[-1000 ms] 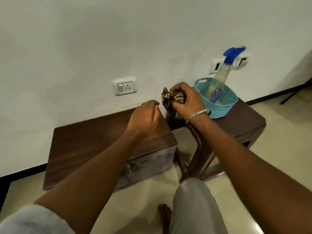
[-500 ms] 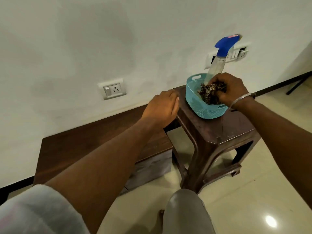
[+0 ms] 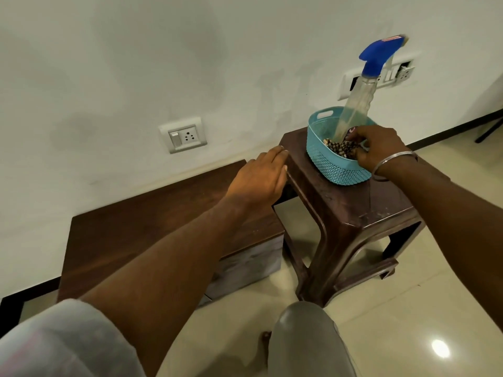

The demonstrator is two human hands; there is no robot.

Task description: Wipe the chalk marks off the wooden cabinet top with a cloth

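My right grip (image 3: 381, 148) reaches into a teal plastic basket (image 3: 334, 170) that stands on a dark brown plastic stool (image 3: 353, 210). Its fingers curl down onto the patterned brown cloth (image 3: 341, 146) bunched in the basket's bottom, and they seem to pinch it. My left grip (image 3: 258, 178) is spread flat, fingers straight and close together, with the fingertips touching the stool's near left corner. The wooden cabinet top (image 3: 136, 227) lies low and to the left, against the white wall and just beside the stool. My left forearm crosses over part of it. I can make out no chalk marks on the wood that shows, but what lies under the arm is hidden. A clear spray bottle (image 3: 356, 110) with a blue trigger head leans in the basket, touching or almost touching my right fingers. That is the main risk as I judge it: a knuckle, or the cloth tugged from beside its base, could tip the tall bottle over the rim or topple the light basket. Pressure from my left grip might also shift the stool and jolt everything on it. And if faint marks sit on the hidden wood, a cloth left here would mean an unfinished wipe.
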